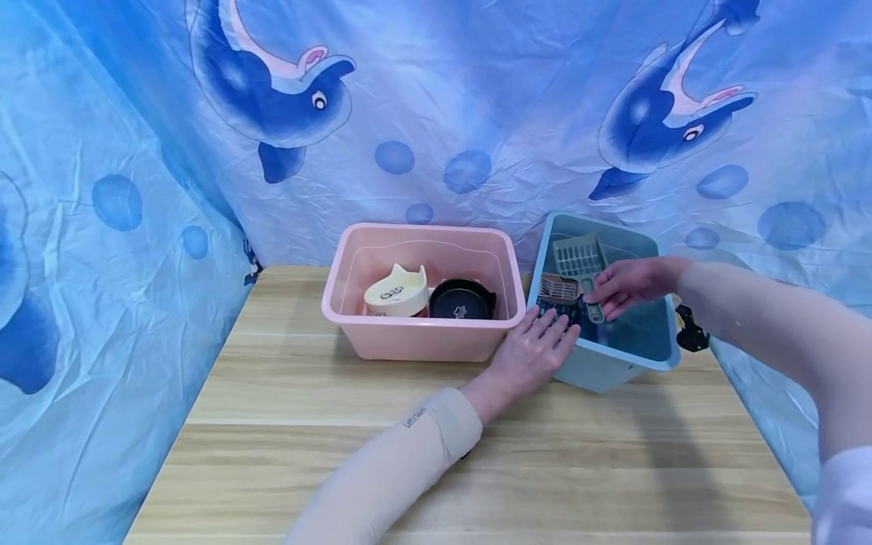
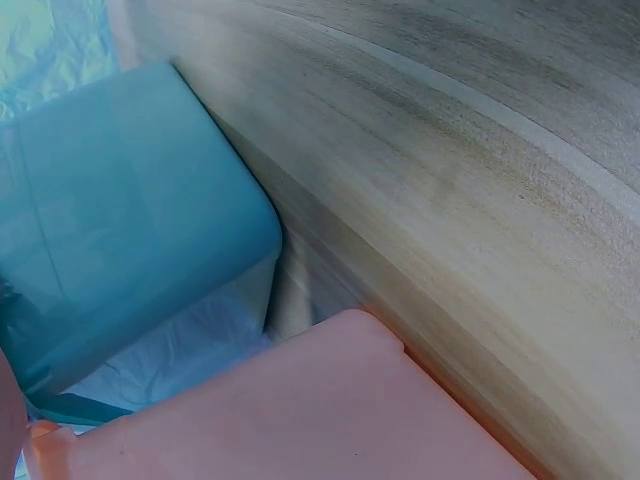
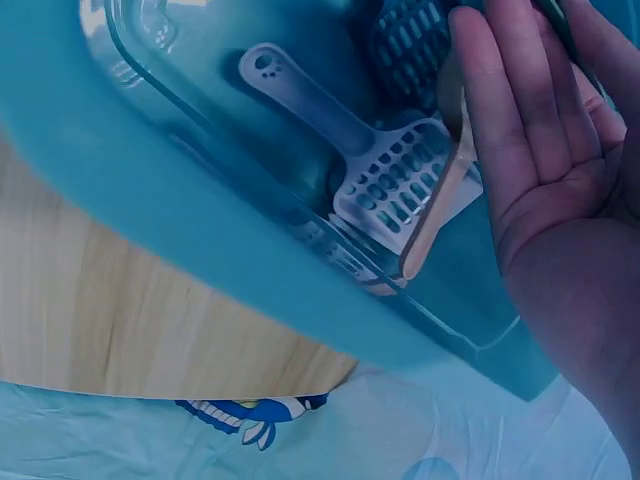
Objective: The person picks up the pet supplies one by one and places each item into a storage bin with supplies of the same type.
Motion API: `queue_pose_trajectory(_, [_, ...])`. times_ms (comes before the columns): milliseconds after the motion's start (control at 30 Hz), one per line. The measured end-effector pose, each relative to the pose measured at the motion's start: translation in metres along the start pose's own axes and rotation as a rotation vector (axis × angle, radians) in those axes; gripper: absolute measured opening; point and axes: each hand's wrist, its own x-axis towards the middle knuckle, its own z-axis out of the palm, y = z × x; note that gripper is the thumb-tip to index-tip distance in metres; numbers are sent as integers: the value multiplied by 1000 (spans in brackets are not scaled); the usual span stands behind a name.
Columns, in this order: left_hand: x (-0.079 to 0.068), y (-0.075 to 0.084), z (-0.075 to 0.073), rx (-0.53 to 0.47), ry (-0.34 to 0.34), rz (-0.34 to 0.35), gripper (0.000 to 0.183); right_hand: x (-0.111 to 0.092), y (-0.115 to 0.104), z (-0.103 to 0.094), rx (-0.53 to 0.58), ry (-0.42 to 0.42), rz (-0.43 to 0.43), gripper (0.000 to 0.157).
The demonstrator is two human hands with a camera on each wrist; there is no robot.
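Note:
My right hand (image 1: 630,284) holds a grey-green litter scoop (image 1: 579,256) by its handle, above the inside of the blue bin (image 1: 659,365). The scoop's slotted head points towards the back of the bin. Under it lies a brownish-pink slotted scoop (image 1: 560,289). A pale litter scoop (image 3: 305,105) with a paw cut-out in its handle shows in the right wrist view. My left hand (image 1: 534,352) rests at the blue bin's near left corner, fingers spread over the rim. In the left wrist view only a sliver of this hand appears.
Left of the blue bin stands a pink bin (image 1: 422,341) holding a cream cat-eared bowl (image 1: 398,295) and a black bowl (image 1: 463,300) with a paw print. Both bins stand on a wooden table (image 1: 286,446). A blue dolphin-patterned curtain (image 1: 422,98) hangs behind.

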Motion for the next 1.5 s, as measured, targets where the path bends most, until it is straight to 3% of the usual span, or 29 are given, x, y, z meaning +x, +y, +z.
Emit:
queue_pose_trajectory(267, [0,-1,-2,18,3,5,34,21,1,0,-28,-27,46,19])
queue_pose_trajectory(567, [-1,1,-2,28,13,7,34,37,7,6,1,2,71,21])
queue_pose_trajectory(867, [-2,3,-1,30,27,11,34,41,10,0,-19,10,62,21])
queue_pose_trajectory(1000, [-2,1,-3,36,-3,14,35,38,13,-5,-8,9,36,28])
queue_pose_trajectory(1133, [1,1,-6,24,-28,19,35,24,19,-10,22,22,-2,46])
queue_pose_trajectory(1300, [4,-2,-10,-23,-67,24,36,3,21,-10,68,54,-77,52])
queue_pose_trajectory(1500, [13,-11,-23,-138,-211,14,46,-22,20,-9,-25,149,-178,66])
